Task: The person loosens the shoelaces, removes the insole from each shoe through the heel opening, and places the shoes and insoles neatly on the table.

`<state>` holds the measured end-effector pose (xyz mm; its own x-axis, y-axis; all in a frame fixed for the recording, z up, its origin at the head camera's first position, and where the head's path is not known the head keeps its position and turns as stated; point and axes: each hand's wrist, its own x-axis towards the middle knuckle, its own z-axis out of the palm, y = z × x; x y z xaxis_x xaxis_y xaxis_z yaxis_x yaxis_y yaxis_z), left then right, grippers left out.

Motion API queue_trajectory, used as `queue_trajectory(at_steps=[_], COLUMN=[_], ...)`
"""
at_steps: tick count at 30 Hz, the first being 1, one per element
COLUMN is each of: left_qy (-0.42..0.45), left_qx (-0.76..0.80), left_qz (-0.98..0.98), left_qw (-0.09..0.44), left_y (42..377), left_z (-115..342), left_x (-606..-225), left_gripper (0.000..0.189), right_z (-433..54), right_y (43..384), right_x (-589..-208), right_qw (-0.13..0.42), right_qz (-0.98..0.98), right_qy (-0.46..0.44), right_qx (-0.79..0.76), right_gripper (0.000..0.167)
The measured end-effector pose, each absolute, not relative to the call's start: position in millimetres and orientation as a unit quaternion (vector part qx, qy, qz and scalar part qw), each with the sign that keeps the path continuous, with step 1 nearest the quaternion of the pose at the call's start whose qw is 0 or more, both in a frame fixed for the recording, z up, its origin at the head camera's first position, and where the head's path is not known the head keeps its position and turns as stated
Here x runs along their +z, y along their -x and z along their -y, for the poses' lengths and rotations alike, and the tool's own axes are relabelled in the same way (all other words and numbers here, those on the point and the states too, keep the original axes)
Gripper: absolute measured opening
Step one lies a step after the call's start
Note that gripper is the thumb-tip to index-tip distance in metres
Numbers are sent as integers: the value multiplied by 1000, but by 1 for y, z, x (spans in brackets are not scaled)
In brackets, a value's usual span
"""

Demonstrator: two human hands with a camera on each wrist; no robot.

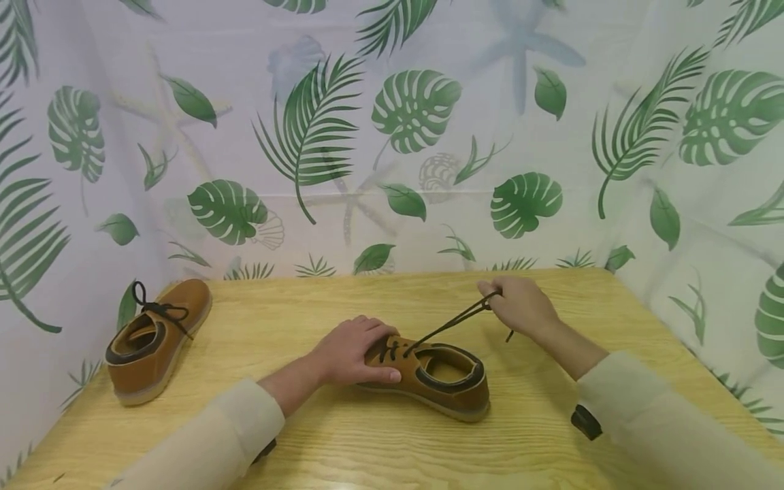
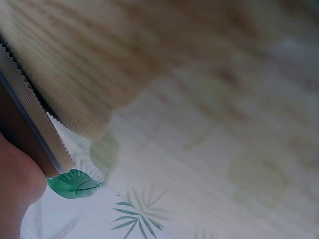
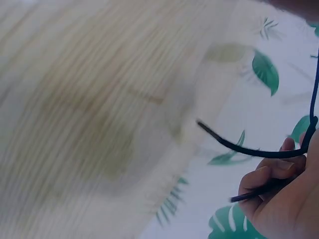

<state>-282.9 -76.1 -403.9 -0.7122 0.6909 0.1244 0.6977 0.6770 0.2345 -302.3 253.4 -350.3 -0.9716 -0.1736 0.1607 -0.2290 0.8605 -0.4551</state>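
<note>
A brown lace-up shoe (image 1: 444, 396) sits near the middle of the table, its heel toward the right. My left hand (image 1: 354, 350) grips its toe end from above, thumb along the near side. In the left wrist view, part of that hand (image 2: 17, 184) shows beside the ridged sole (image 2: 37, 107). Two black shoelace strands (image 1: 456, 318) run taut from the top eyelets up to my right hand (image 1: 520, 306), which holds them in curled fingers above the table. Loose lace ends (image 3: 249, 151) stick out of the right hand (image 3: 281, 199) in the right wrist view.
A matching brown shoe (image 1: 147, 367) stands at the table's left edge, its black laces (image 1: 165, 311) tied in a bow. Leaf-patterned cloth (image 1: 392, 231) hangs behind and at both sides of the wooden table (image 1: 380, 456).
</note>
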Motion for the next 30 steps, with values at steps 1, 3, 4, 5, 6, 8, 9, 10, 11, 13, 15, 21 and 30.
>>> queue_trajectory(at_steps=[1, 3, 4, 5, 6, 8, 9, 10, 11, 13, 15, 21, 30], left_qy=[379, 378, 378, 377, 376, 376, 377, 377, 378, 378, 378, 378, 377], left_qx=[-134, -135, -135, -135, -135, -134, -134, -135, -135, -135, -133, -131, -133], left_qz=[916, 916, 916, 916, 917, 917, 917, 916, 916, 916, 916, 916, 916], left_qw=[12, 14, 15, 15, 14, 12, 10, 10, 9, 8, 9, 9, 7], left_y=[283, 282, 282, 282, 282, 282, 282, 281, 281, 281, 282, 284, 283], left_z=[76, 77, 77, 77, 78, 78, 78, 78, 78, 78, 78, 77, 75], left_x=[-404, -405, -405, -406, -406, -406, -406, -406, -405, -404, -404, -404, -402], left_gripper=[77, 77, 77, 77, 77, 78, 78, 78, 78, 78, 78, 77, 77], right_z=[-257, -265, -269, -274, -278, -286, -290, -295, -299, -309, -318, -337, -321], right_y=[303, 306, 307, 308, 309, 311, 312, 313, 314, 316, 318, 322, 317], right_x=[-350, -349, -349, -348, -348, -347, -347, -348, -348, -350, -351, -358, -357], right_qw=[56, 55, 53, 52, 47, 42, 41, 39, 39, 40, 37, -6, -75], right_qz=[964, 968, 969, 971, 972, 975, 976, 977, 978, 979, 980, 983, 980], right_qy=[-102, -95, -90, -84, -78, -71, -68, -66, -65, -63, -61, -70, -85], right_qx=[238, 227, 222, 218, 215, 206, 202, 198, 195, 191, 184, 168, 161], right_gripper=[50, 50, 50, 50, 50, 51, 51, 51, 51, 51, 52, 38, 45])
